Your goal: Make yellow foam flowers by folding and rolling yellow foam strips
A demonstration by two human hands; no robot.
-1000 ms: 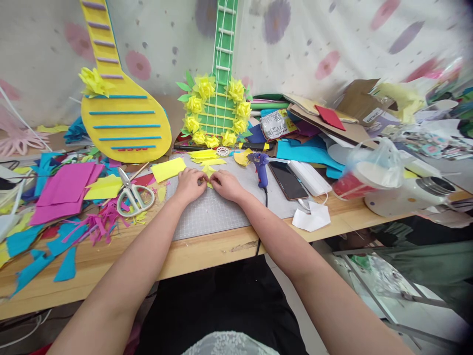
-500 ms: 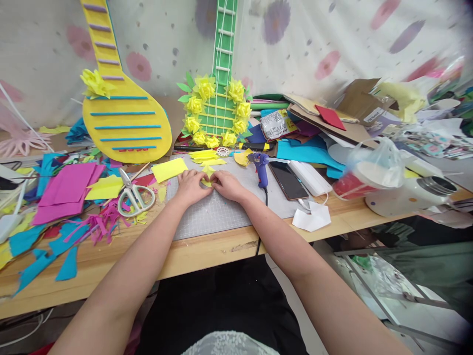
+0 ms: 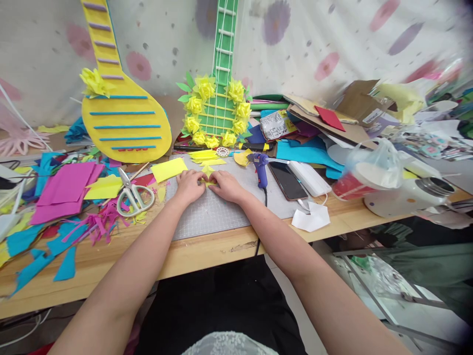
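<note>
My left hand [image 3: 190, 186] and my right hand [image 3: 226, 186] meet over the grey cutting mat [image 3: 210, 217]. Between them is a small piece of yellow crepe paper [image 3: 207, 171], pointed at its far end. Fingers of both hands are closed on its near edge, one hand at each side. My fingertips partly hide the paper. Just beyond it lie several yellow paper strips [image 3: 207, 157]. A folded yellow sheet [image 3: 169, 170] rests to the left of my left hand. The purple glue gun [image 3: 260, 170] stands to the right of my right hand.
Scissors [image 3: 133, 195] lie left of the mat, among magenta paper [image 3: 62, 190] and blue scraps. Behind stand a yellow paper lute [image 3: 125, 123] and a green stringed instrument [image 3: 224, 54] with yellow flowers. A phone [image 3: 287, 180], a bagged cup [image 3: 364, 180] and a white flask [image 3: 406, 197] are on the right.
My left hand has shifted slightly to the left, and the fingertips of the two hands are a little differently placed on the yellow paper. The objects around stay put.
</note>
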